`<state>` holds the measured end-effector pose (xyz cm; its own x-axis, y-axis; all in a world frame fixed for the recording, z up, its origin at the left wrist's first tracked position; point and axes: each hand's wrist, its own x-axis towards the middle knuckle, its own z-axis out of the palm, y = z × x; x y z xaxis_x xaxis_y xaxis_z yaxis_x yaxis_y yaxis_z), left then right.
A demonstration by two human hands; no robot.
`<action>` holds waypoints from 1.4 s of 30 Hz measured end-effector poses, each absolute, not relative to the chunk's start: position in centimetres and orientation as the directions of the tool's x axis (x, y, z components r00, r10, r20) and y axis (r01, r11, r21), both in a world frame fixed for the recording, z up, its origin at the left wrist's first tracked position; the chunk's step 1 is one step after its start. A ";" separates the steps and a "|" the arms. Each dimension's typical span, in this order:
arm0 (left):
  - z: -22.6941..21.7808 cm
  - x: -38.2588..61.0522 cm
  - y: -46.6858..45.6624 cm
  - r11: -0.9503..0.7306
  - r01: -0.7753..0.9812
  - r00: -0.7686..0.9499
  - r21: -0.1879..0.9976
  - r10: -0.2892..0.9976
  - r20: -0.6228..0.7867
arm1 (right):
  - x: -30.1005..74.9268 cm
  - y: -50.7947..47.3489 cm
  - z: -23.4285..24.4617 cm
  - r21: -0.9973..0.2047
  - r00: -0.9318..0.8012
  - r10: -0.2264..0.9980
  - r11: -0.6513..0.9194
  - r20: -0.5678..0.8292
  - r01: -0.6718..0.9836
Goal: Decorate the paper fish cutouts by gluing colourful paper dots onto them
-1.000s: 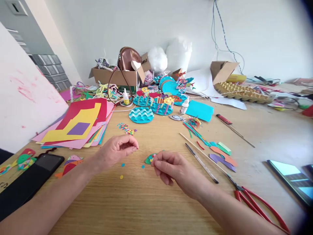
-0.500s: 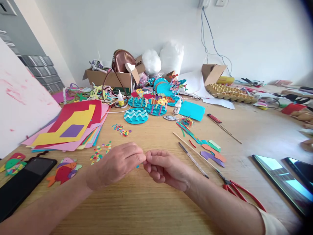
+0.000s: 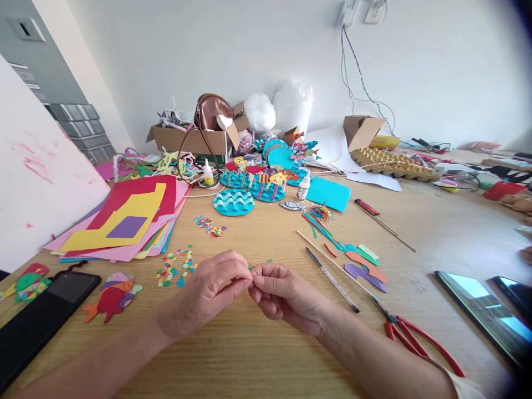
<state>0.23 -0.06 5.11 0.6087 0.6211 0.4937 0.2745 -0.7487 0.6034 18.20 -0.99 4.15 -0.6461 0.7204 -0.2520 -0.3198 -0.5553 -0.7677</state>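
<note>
My left hand (image 3: 211,288) and my right hand (image 3: 286,296) meet fingertip to fingertip above the near middle of the table. Both are closed in a pinch, and whatever lies between the fingertips is too small or hidden to make out. Just beyond them a tiny green piece (image 3: 270,261) shows on the wood. Left of my left hand lie many small coloured paper dots (image 3: 168,269). Farther back is a small pile of multicoloured paper bits (image 3: 210,226). A blue round base with wavy strips (image 3: 233,203) sits behind that.
Stacked coloured paper (image 3: 120,221) and a black phone (image 3: 50,316) lie left, near paper fish (image 3: 112,299). On the right are a pen (image 3: 332,280), a thin stick (image 3: 332,263), red-handled scissors (image 3: 415,338) and another phone (image 3: 477,310). Glue bottles (image 3: 303,187) stand behind, before cardboard boxes (image 3: 187,138).
The view has shifted slightly, so everything sits a little lower and to the right. My hands stay pinched together, and the tiny green piece now shows beyond them.
</note>
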 end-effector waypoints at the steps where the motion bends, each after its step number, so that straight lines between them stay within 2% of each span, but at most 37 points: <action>1: 5.0 0.4 -0.1 -0.706 0.283 0.586 0.650 0.663 0.465 | 18.2 -1.0 4.1 -0.782 -0.636 0.731 -0.538 -0.247 -0.316; 5: 4.8 1.0 -0.1 -0.549 0.314 0.512 0.775 0.785 0.349 | 18.1 -1.1 3.9 -0.851 -0.569 0.787 -0.452 -0.239 -0.268; 12: 4.3 1.4 0.1 -0.288 0.254 0.455 0.923 0.878 0.148 | 17.9 -0.9 3.8 -0.972 -0.455 0.873 -0.225 -0.174 -0.060; 15: 4.2 1.5 0.3 -0.209 0.255 0.443 0.944 0.893 0.078 | 18.0 -0.8 3.7 -0.995 -0.426 0.899 -0.086 -0.100 0.051; 21: 4.4 1.6 0.4 -0.207 0.318 0.430 0.925 0.901 0.053 | 18.1 -0.7 3.1 -0.962 -0.401 0.916 0.124 0.017 0.242; 26: 4.6 1.6 0.5 -0.102 0.284 0.448 0.953 0.893 -0.038 | 18.1 -0.3 3.8 -0.916 -0.357 0.933 0.189 0.054 0.354; 30: 4.6 1.6 0.9 -0.087 0.261 0.457 0.961 0.888 -0.044 | 18.3 -0.1 4.6 -0.875 -0.362 0.930 0.228 0.066 0.427; 35: 4.5 1.5 1.4 -0.083 0.249 0.471 0.965 0.881 -0.046 | 18.7 0.2 4.8 -0.941 -0.438 0.897 0.096 -0.060 0.326; 42: 4.6 1.3 1.4 -0.062 0.248 0.471 0.967 0.880 -0.064 | 19.0 0.4 4.4 -0.956 -0.463 0.885 0.092 -0.049 0.278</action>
